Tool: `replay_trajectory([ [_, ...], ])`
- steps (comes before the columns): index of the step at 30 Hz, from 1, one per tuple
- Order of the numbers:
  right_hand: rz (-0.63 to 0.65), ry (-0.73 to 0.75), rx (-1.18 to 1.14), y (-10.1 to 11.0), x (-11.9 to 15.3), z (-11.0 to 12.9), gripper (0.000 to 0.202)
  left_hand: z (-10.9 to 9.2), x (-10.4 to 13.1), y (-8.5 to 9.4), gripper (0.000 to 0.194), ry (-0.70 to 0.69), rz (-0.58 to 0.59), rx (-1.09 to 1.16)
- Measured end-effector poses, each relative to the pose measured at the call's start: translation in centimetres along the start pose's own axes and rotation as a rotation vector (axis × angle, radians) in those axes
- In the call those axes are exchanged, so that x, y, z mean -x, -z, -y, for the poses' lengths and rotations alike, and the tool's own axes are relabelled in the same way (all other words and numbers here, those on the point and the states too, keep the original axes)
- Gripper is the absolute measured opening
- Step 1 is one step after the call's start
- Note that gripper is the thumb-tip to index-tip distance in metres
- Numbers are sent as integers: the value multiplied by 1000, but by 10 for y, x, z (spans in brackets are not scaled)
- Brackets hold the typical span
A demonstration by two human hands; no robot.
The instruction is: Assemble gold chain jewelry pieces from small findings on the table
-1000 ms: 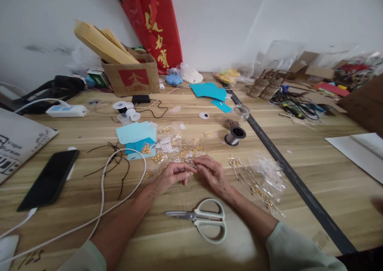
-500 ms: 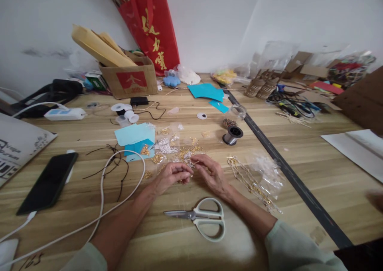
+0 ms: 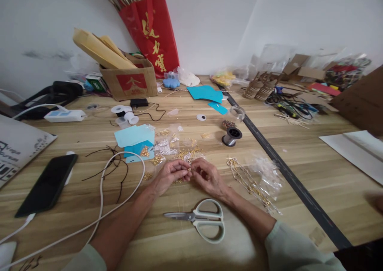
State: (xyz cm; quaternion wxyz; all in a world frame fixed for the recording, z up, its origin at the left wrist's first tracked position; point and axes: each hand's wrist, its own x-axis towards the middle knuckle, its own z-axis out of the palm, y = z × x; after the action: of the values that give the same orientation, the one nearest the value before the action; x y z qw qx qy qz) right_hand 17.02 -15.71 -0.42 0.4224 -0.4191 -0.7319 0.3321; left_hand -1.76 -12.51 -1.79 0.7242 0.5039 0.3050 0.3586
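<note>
My left hand (image 3: 172, 175) and my right hand (image 3: 208, 177) meet fingertip to fingertip over the table. Both are closed in a pinch around something tiny and gold-coloured, too small to make out. Just beyond my fingers lie gold beads (image 3: 194, 149) and silvery beads (image 3: 164, 147), some on clear plastic. Scissors (image 3: 206, 220) with pale handles rest below my hands, blades to the left. To the right of my right hand are bead chains (image 3: 245, 179) beside clear plastic bags (image 3: 267, 173).
A wire spool (image 3: 231, 137) and a jar of beads (image 3: 236, 115) stand beyond my right hand. Blue cards (image 3: 134, 136), a white cable (image 3: 101, 191) and a phone (image 3: 47, 185) lie left. Farther back are a cardboard box (image 3: 131, 81) and a red bag (image 3: 155, 35).
My right hand's fingers have closed and come against my left fingertips. Before, they were slightly apart. The scissors and beads have not moved on the table.
</note>
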Motion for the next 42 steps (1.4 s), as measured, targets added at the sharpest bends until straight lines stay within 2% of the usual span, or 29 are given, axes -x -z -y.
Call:
replay_trajectory([
  [4,101,-168,-147,-6,1,-3,20,0,0,1,21,-15,12,21],
  [7,113,-237,-291,-10,2,-8,24,0,0,0,22,-9,24,28],
  [10,93,-251,-368,-10,2,-9,28,0,0,0,23,-3,1,43],
  [17,11,-239,-274,-2,1,-1,27,-1,-2,-1,26,15,-70,51],
  [25,9,-225,-281,-3,1,-1,28,-1,-1,-1,25,14,-19,-39],
  [36,15,-235,-263,-2,1,-1,31,-7,0,-6,22,0,-44,-65],
  [42,77,-219,-288,-3,2,1,32,-7,0,-6,22,-23,-85,-88],
])
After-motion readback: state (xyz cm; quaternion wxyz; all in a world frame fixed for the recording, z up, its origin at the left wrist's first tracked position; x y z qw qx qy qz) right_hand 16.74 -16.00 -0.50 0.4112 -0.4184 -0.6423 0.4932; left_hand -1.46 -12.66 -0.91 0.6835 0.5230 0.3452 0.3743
